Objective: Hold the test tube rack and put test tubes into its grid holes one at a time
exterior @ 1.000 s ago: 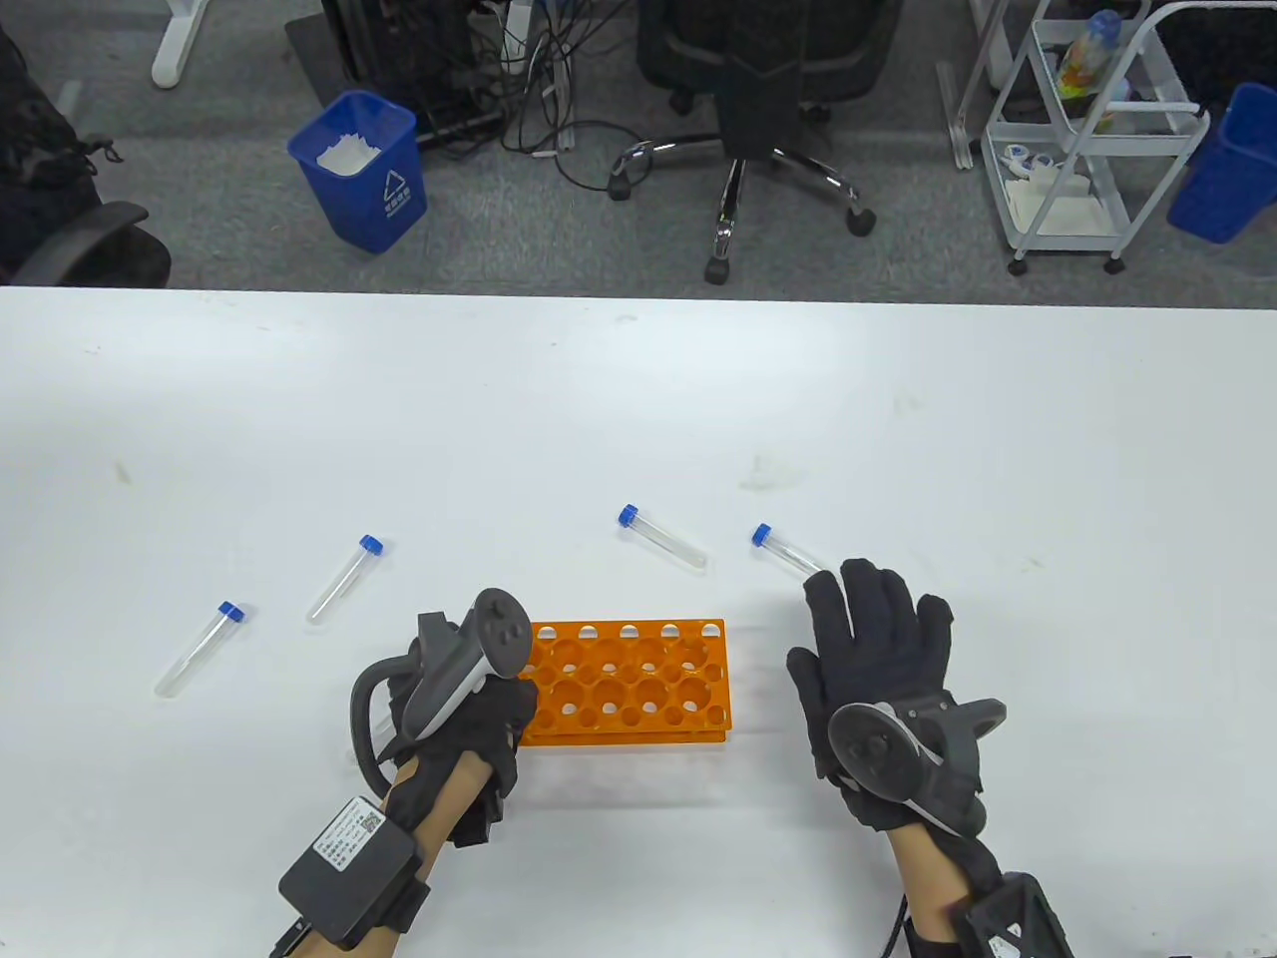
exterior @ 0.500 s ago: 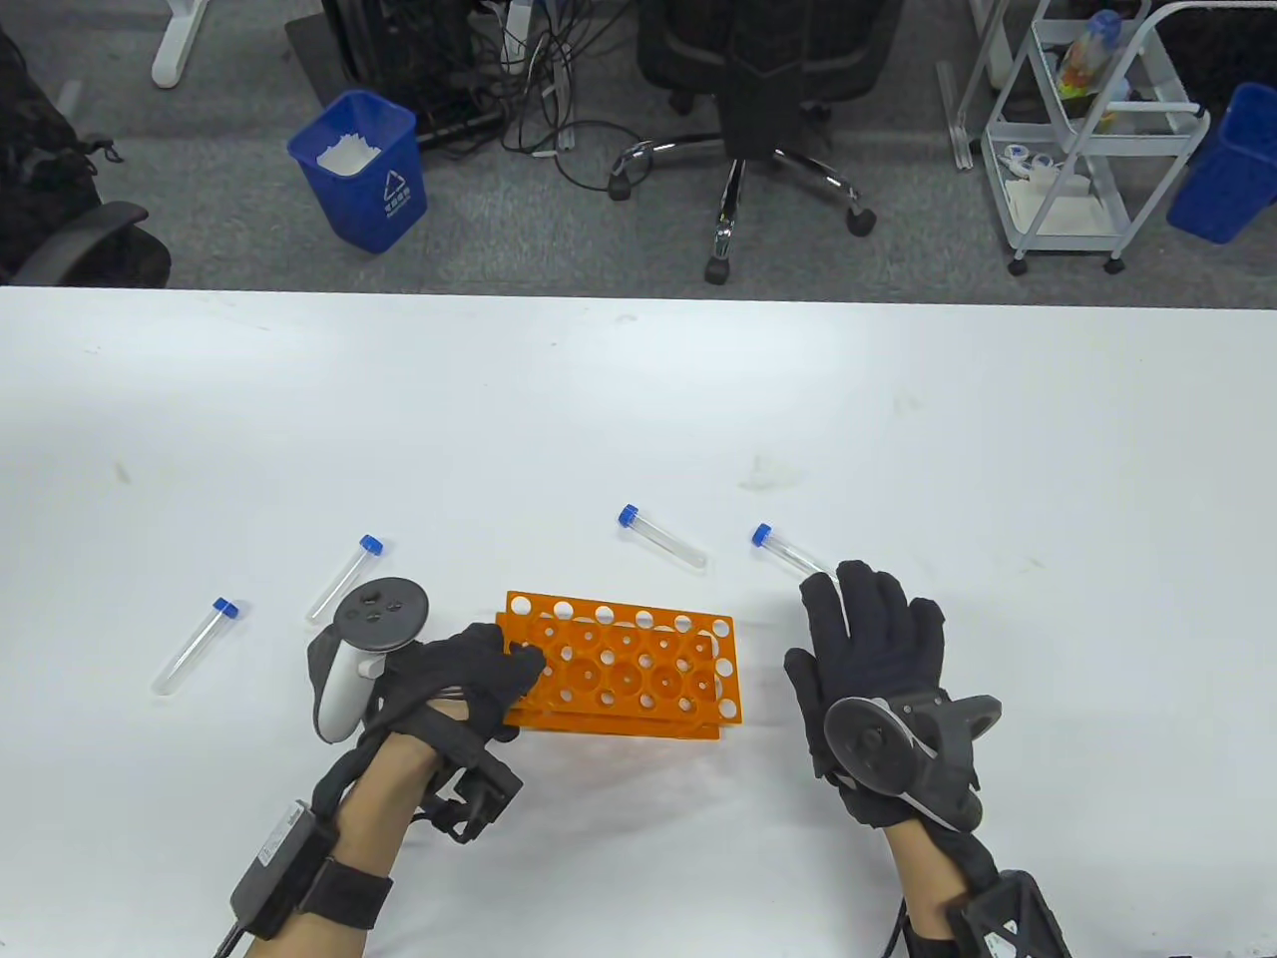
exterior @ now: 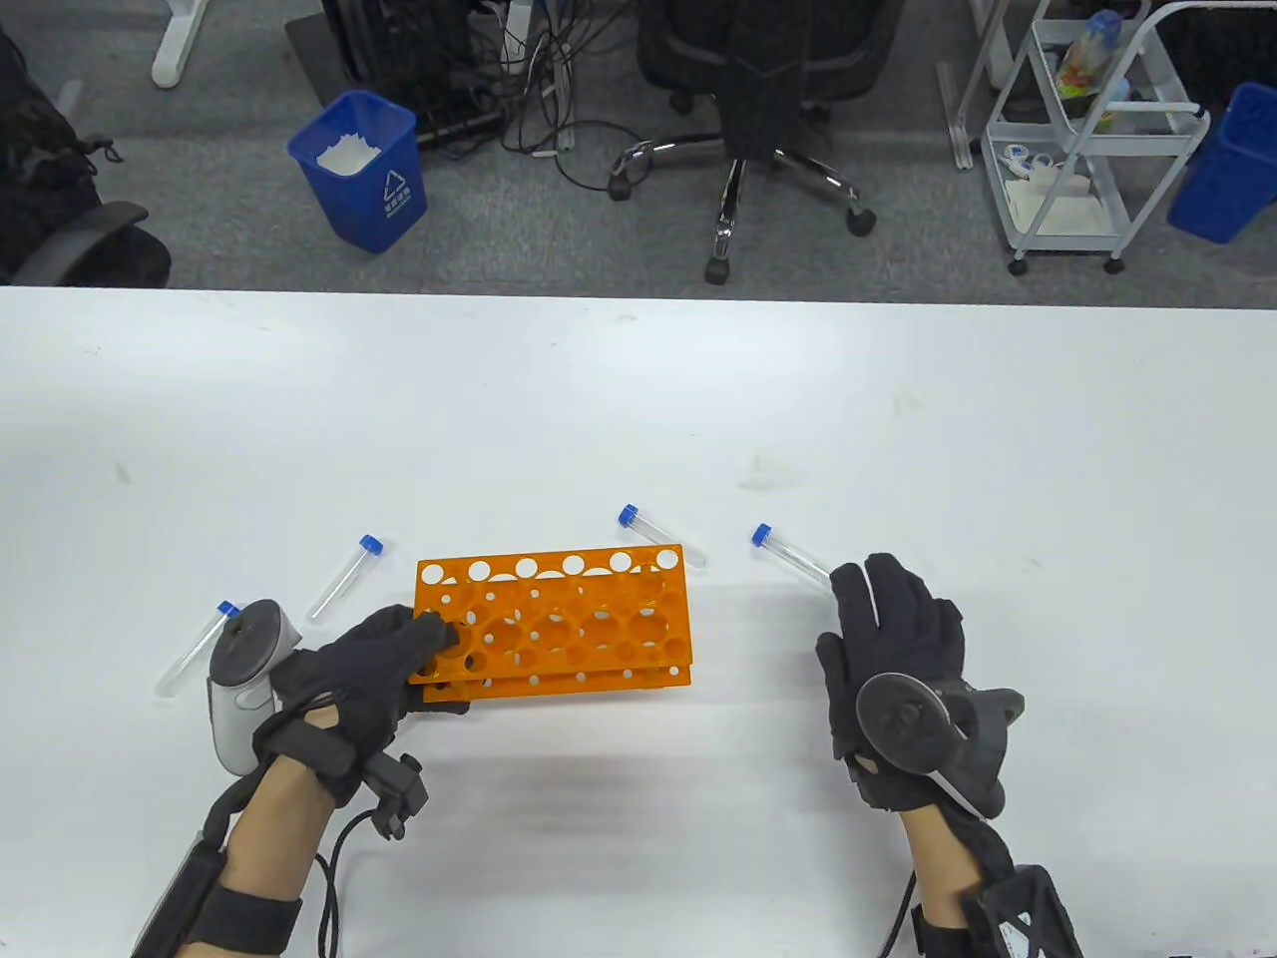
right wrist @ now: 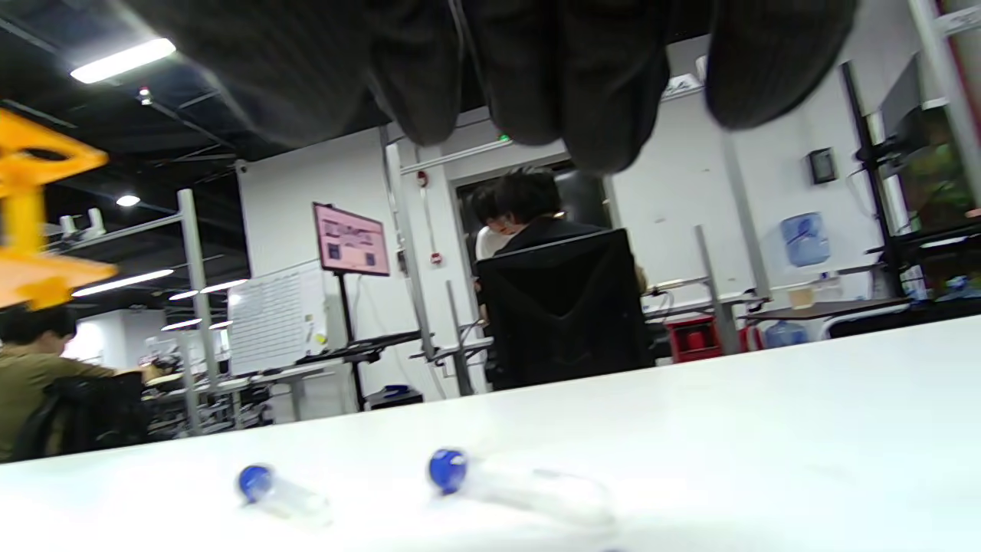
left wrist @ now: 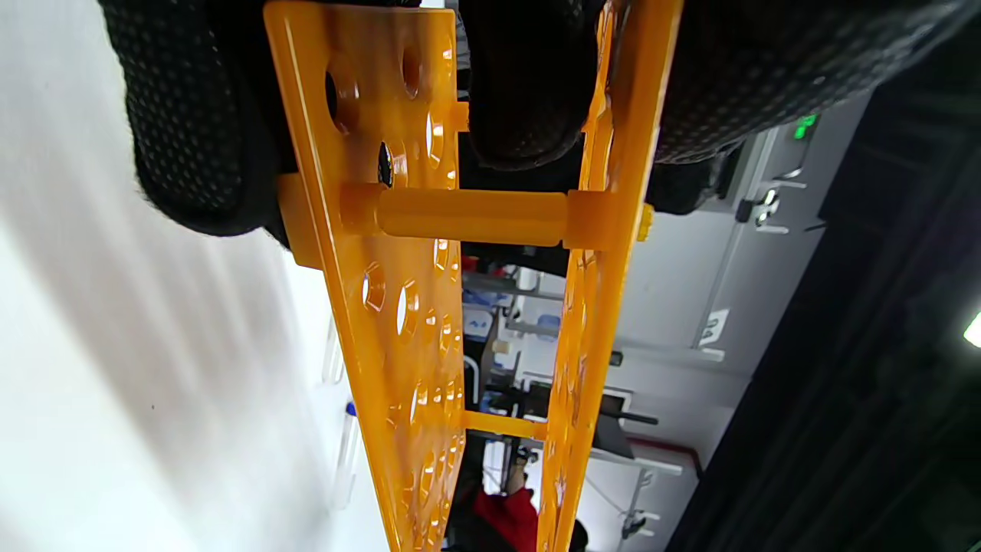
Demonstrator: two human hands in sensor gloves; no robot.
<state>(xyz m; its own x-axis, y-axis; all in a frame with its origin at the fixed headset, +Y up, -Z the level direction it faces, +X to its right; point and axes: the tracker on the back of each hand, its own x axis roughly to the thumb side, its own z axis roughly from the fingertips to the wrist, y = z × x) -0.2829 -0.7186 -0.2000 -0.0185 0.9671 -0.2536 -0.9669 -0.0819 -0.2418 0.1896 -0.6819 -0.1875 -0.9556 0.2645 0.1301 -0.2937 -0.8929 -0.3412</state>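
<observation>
A: The left hand [exterior: 369, 664] grasps the orange rack [exterior: 554, 619] by its 9 o'clock end. In the left wrist view one gloved finger [left wrist: 529, 84] sits between the two plates, with others outside them. The rack looks lifted and tilted off the counter [exterior: 638, 399]; what matters now?

B: I'd level it and set it down square before any tube goes in, keeping that grip at the end so no holes get covered. Tilted, the upper and lower holes won't line up for a straight drop.

A: And the right hand [exterior: 898, 659]?

B: Released, fingers spread flat, holding nothing. Its fingertips lie at the clear end of the nearest tube [exterior: 791, 552], at about 2 o'clock from the rack. That's the natural first pick.

A: How does the rack look?

B: Two perforated plates joined by posts, every hole vacant. Another blue-capped tube [exterior: 658, 534] lies just behind it at 12 o'clock, and two tubes [exterior: 344, 577] [exterior: 195, 649] lie at 9 o'clock.
</observation>
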